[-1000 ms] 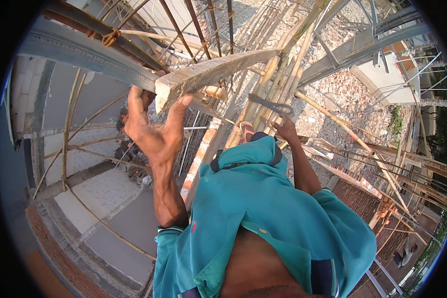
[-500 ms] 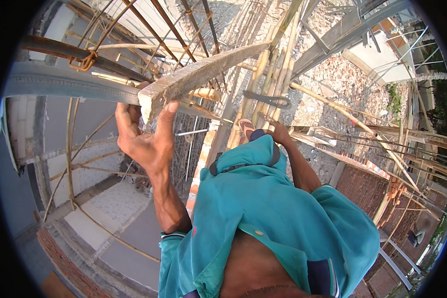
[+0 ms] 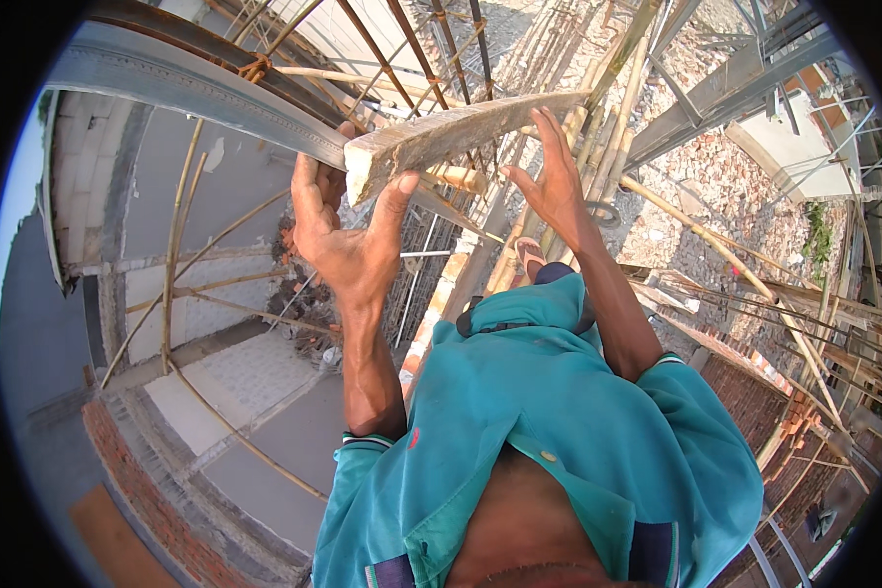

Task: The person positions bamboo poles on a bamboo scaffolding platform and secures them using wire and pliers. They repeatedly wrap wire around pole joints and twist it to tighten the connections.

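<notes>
A rough, greyish-brown wooden board [image 3: 451, 135] spans the upper middle, its pale cut end toward me. My left hand [image 3: 358, 245] cups that near end from below, thumb on one side and fingers on the other, partly hidden behind a grey metal beam [image 3: 196, 96]. Raised close to the board's far part is my right hand [image 3: 556, 186], fingers spread and nothing in it. Its fingertips reach the board's edge; whether they touch cannot be made out.
Rusty steel rods [image 3: 416, 44] rise behind the board. Bamboo poles [image 3: 612, 147] run beside my sandalled foot [image 3: 529, 255]. Another metal beam [image 3: 725, 88] slants at upper right over brick rubble [image 3: 696, 181]. Far below on the left lies a grey floor [image 3: 274, 441] with bamboo poles across it.
My right hand has come up from the bamboo poles to the board, its fingers spreading. My left hand stays at the board's end. The whole view has shifted, moving the scene rightward.
</notes>
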{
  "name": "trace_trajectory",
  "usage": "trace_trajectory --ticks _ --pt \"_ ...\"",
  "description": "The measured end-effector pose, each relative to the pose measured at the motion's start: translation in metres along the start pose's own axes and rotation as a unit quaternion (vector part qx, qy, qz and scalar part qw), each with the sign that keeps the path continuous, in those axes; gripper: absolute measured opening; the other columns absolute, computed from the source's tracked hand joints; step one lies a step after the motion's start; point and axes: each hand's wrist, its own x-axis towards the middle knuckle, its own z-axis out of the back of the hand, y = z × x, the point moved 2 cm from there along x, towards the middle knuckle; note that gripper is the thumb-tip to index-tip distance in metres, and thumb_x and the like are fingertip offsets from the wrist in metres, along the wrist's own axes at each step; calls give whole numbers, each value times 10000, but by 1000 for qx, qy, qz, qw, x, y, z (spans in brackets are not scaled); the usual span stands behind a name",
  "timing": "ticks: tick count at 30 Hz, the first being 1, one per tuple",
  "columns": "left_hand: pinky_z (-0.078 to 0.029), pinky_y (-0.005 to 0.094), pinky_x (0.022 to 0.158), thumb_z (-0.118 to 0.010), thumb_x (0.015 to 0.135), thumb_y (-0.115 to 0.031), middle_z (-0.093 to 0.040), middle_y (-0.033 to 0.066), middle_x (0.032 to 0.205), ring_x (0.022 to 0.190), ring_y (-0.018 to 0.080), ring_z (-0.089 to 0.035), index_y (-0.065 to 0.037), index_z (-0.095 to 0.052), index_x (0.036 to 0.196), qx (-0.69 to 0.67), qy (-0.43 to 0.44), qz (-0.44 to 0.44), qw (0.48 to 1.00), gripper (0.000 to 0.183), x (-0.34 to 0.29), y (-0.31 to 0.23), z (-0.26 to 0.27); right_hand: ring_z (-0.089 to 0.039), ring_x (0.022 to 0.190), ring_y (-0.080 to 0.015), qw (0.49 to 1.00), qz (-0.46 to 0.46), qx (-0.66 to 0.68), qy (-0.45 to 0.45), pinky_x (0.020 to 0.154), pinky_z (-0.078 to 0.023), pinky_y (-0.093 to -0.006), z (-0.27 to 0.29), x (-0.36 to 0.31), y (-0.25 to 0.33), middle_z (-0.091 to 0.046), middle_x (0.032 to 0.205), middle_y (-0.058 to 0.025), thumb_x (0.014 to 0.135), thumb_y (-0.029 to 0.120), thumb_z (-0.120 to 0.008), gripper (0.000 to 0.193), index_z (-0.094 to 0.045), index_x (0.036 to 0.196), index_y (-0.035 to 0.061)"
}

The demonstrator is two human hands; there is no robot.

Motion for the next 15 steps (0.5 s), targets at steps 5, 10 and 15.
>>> trace_trajectory --ticks 5,10,15 --pt "-560 433 1039 -874 807 -76 -555 281 1414 1258 338 -616 80 -363 1504 -6 2 10 1000 879 -3 -2 1 -327 1500 -415 999 7 36 6 1209 -344 -494 -2 24 30 -280 1640 -229 842 188 -835 929 -295 1591 91" --pt "-513 496 1086 -874 822 -134 -437 284 1508 1360 398 -515 50 -299 1548 36 -13 2 999 944 -10 1 6 -331 1486 -459 999 -33 1 -23 1205 -344 -514 -3 -17 -18 -255 1631 -276 848 234 -812 919 -290 1585 66" --pt "-497 515 1106 -735 961 -212 -431 259 1477 1393 388 -458 22 -265 1506 -3 -127 -85 988 757 -40 17 21 -346 1483 -443 951 -264 -50 154 1184 -353 -498 14 -137 -103 -331 1600 -303 908 467 -714 851 -373 1549 23"
